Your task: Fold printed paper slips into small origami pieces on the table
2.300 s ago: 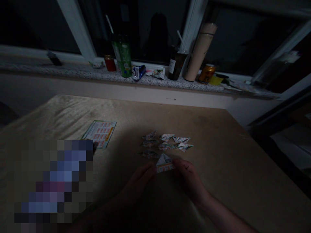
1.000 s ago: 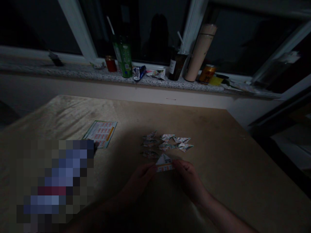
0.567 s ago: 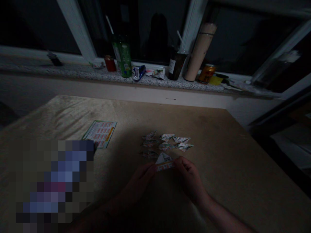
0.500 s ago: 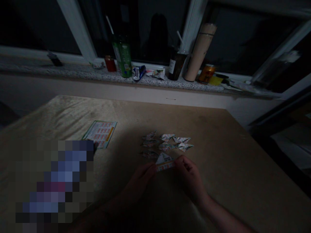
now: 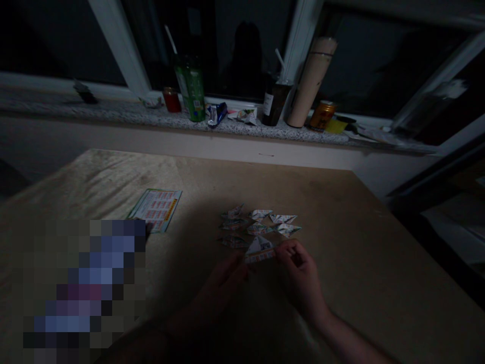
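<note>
Set your clock on the folded paper, twelve pointing away from you. A printed sheet lies on the tabletop near ten, partly blocked from view. Well beyond, at eleven, a green cup stands on the sill. Your left hand is at eight, up by the paper's left corner; it's too dark to tell whether that grip is closed. Three folded pieces sit between ten and eleven. The paper is between your hands, peak towards twelve. A middle pair of pieces is at twelve, a right pair between one and two. At three to four, your right hand has its grip pinched on the paper's right end. Beyond it, toward one, stands a tall flask.
</note>
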`<state>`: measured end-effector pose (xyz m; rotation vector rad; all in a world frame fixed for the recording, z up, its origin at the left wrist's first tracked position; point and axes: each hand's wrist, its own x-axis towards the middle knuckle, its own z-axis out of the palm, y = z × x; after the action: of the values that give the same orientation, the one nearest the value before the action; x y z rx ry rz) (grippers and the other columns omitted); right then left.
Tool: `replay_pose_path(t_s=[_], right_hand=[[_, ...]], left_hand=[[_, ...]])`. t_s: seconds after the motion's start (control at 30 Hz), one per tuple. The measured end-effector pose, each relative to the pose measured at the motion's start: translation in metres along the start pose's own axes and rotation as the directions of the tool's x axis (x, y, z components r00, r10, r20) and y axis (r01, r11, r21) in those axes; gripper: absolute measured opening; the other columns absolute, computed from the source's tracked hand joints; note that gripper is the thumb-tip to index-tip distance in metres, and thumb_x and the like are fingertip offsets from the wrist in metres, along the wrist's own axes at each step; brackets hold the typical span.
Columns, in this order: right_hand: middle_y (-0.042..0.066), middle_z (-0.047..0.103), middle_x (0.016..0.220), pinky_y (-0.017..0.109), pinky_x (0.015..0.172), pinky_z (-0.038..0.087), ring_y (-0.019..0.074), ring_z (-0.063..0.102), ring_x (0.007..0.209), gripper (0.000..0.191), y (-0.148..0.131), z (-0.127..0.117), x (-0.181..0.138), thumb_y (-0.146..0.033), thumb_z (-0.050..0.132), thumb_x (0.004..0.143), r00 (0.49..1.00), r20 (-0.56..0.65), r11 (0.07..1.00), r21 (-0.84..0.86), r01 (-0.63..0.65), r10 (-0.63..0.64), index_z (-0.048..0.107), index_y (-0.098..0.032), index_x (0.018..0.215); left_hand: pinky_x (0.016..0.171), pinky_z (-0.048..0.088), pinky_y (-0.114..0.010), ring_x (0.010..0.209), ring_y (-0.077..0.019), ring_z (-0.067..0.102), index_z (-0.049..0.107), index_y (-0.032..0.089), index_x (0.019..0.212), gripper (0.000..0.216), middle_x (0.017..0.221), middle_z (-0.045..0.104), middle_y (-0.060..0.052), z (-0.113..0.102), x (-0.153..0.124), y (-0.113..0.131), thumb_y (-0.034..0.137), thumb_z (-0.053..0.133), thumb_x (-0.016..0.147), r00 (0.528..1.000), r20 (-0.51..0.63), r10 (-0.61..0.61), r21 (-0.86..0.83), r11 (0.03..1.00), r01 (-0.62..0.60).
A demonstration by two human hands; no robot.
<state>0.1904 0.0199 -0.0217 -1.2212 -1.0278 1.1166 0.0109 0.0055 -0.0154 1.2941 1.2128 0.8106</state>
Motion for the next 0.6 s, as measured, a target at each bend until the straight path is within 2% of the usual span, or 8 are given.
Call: replay_pose_path(t_s=[0.07,0.13,0.23,0.33,0.5,0.6], right_hand=[[-0.003,0.050,0.060,0.023,0.052,0.034,0.0117,0.044,0.057,0.025,0.0009,0.0000,0.0006,-0.040,0.068,0.073,1.000,-0.003,1.000,0.015,-0.008,0.008,0.055,-0.019,0.068],[-0.003,0.050,0.060,0.022,0.052,0.034,0.0113,0.044,0.057,0.024,0.0027,-0.0006,0.0005,-0.039,0.067,0.074,1.000,0.003,1.000,0.000,-0.016,0.016,0.055,-0.018,0.068],[-0.003,0.051,0.059,0.021,0.050,0.034,0.0112,0.045,0.056,0.024,0.0065,-0.0015,-0.0007,-0.037,0.068,0.073,1.000,0.014,1.000,-0.019,-0.018,0.018,0.055,-0.018,0.068],[-0.002,0.054,0.061,0.021,0.051,0.036,0.0116,0.048,0.057,0.021,0.0088,-0.0011,-0.0021,-0.034,0.069,0.072,1.000,0.025,1.000,-0.020,0.001,0.000,0.057,-0.018,0.069],[-0.002,0.060,0.066,0.021,0.057,0.041,0.0124,0.055,0.063,0.015,0.0088,0.0002,-0.0024,-0.027,0.071,0.069,1.000,0.011,1.000,-0.022,0.018,-0.018,0.060,-0.019,0.073],[-0.002,0.061,0.065,0.021,0.056,0.042,0.0126,0.056,0.062,0.014,0.0090,-0.0003,-0.0022,-0.025,0.072,0.067,1.000,0.018,1.000,-0.027,-0.002,0.002,0.060,-0.019,0.071]], left_hand=[[0.078,0.045,-0.027,0.086,-0.0185,0.059,0.046,0.019,0.125,0.047,0.100,0.064,-0.005,0.0018,0.0011,-0.0003,0.033,0.055,0.081,0.999,0.040,0.037,0.007,0.999,-0.037],[0.081,0.046,-0.029,0.087,-0.0183,0.060,0.031,0.020,0.137,0.066,0.112,0.062,-0.007,0.0032,0.0022,-0.0009,0.028,0.060,0.078,0.997,0.044,0.068,0.040,0.997,-0.070],[0.093,0.042,-0.031,0.105,-0.0205,0.057,0.035,0.023,0.136,0.067,0.127,0.055,-0.006,0.0037,0.0028,-0.0017,0.025,0.062,0.075,0.994,-0.010,0.105,0.139,0.985,-0.102],[0.099,0.038,-0.031,0.118,-0.0208,0.050,0.037,0.024,0.136,0.066,0.131,0.053,-0.003,0.0038,0.0022,-0.0031,0.024,0.062,0.075,0.995,-0.034,0.096,0.167,0.982,-0.089],[0.095,0.043,-0.031,0.115,-0.0212,0.054,0.025,0.025,0.142,0.076,0.127,0.058,-0.003,0.0048,-0.0001,-0.0062,0.027,0.063,0.076,0.997,-0.015,0.070,0.172,0.983,-0.066],[0.094,0.044,-0.031,0.113,-0.0216,0.056,0.028,0.024,0.141,0.073,0.125,0.059,-0.003,0.0039,-0.0004,-0.0057,0.029,0.062,0.076,0.998,-0.012,0.062,0.182,0.982,-0.059]])
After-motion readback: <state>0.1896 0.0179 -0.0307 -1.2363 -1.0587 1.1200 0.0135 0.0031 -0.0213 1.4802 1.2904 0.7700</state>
